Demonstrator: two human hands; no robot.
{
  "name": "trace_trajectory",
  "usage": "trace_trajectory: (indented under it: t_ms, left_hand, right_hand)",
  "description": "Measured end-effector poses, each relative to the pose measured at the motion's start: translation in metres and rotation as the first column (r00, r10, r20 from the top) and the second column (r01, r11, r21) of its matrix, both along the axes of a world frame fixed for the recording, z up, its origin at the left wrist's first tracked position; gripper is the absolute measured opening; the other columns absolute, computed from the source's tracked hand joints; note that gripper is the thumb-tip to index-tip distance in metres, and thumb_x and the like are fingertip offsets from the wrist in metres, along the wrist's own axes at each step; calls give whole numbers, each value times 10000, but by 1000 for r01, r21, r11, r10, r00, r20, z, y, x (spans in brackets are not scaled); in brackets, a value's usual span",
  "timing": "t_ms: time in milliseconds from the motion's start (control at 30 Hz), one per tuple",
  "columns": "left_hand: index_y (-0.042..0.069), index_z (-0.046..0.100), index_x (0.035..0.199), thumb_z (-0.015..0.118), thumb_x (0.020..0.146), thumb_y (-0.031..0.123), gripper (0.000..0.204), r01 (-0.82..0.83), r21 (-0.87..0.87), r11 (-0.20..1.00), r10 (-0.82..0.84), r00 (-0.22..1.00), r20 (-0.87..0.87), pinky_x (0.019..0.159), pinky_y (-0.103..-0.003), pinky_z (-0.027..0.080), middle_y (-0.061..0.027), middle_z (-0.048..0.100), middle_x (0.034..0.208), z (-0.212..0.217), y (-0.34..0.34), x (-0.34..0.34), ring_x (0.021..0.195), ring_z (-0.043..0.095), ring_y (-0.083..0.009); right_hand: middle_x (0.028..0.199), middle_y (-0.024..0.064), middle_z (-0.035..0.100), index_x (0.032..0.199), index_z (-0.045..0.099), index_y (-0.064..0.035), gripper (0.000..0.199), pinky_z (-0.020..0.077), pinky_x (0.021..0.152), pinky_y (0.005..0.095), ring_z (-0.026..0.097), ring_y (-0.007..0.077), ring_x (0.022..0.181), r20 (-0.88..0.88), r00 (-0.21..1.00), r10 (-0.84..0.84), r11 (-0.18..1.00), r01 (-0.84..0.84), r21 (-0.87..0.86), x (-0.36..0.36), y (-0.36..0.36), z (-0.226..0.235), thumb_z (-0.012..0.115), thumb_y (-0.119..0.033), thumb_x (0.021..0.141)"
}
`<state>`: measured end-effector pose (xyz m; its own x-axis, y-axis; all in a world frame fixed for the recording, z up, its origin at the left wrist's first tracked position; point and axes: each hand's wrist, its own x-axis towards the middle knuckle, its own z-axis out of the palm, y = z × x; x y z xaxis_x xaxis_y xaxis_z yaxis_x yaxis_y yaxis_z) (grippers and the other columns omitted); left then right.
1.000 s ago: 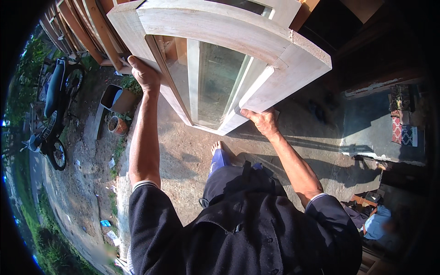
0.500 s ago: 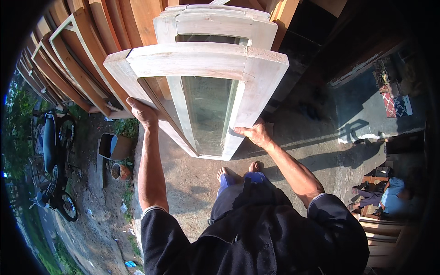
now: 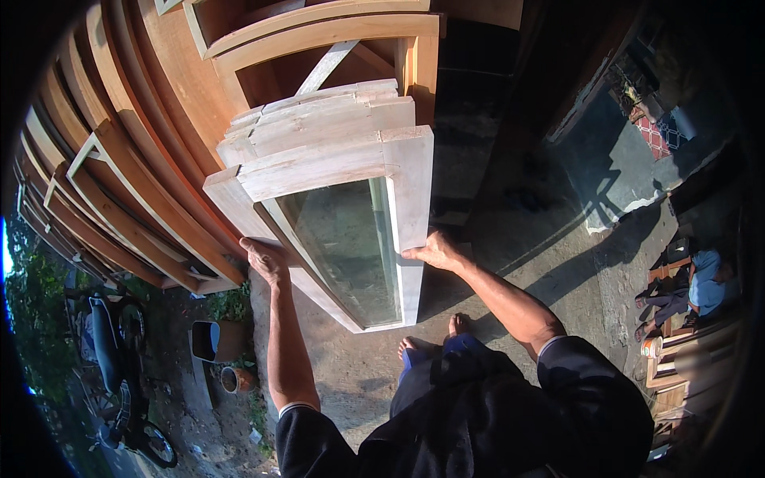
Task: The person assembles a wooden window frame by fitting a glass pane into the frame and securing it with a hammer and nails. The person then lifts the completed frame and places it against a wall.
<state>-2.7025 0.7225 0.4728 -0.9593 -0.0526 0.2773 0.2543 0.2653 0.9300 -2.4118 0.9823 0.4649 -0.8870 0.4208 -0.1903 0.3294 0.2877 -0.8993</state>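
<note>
A pale wooden window frame (image 3: 319,170) with a glass pane (image 3: 343,239) stands upright in front of me, its foot near my bare feet. My left hand (image 3: 266,260) grips its left side, about halfway down. On the right side, my right hand (image 3: 434,252) is closed round the edge with the thumb on the front face. Right behind it lean more whitish frames (image 3: 319,119), their top rails stepping back. The fingers behind the wood are partly hidden.
Brown wooden frames and panels (image 3: 151,159) lean in a row at the left and back. A motorcycle (image 3: 119,374), a dark bin (image 3: 219,341) and a clay pot (image 3: 237,380) stand at left. A person (image 3: 705,283) sits at far right near stacked wood (image 3: 693,366).
The held frame has tipped back toward the frames behind it, closing the gap between them. Both hands stay on its sides. My view has shifted, showing more of the back.
</note>
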Motion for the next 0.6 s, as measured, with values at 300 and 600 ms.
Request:
trace_trajectory:
  t_ms: [300, 600]
  left_hand:
    - [-9, 537, 913, 255, 1087, 487, 596, -34, -75, 997, 6, 936, -352, 978, -509, 383, -251, 561, 1121, -16, 53, 4, 1092, 495, -371]
    - [-62, 394, 1497, 286, 1051, 613, 816, -5, -142, 990, -9, 995, -98, 1111, -483, 384, -286, 374, 1557, -23, 45, 6, 1357, 463, -416]
  right_hand:
    - [926, 304, 718, 965, 715, 92, 617, 556, 810, 483, 731, 392, 922, 356, 929, -103, 923, -43, 381, -19, 38, 27, 785, -509, 844]
    - [1107, 289, 693, 1149, 592, 133, 778, 558, 882, 420, 693, 371, 1069, 253, 967, -34, 957, -41, 287, -32, 53, -26, 809, -526, 797]
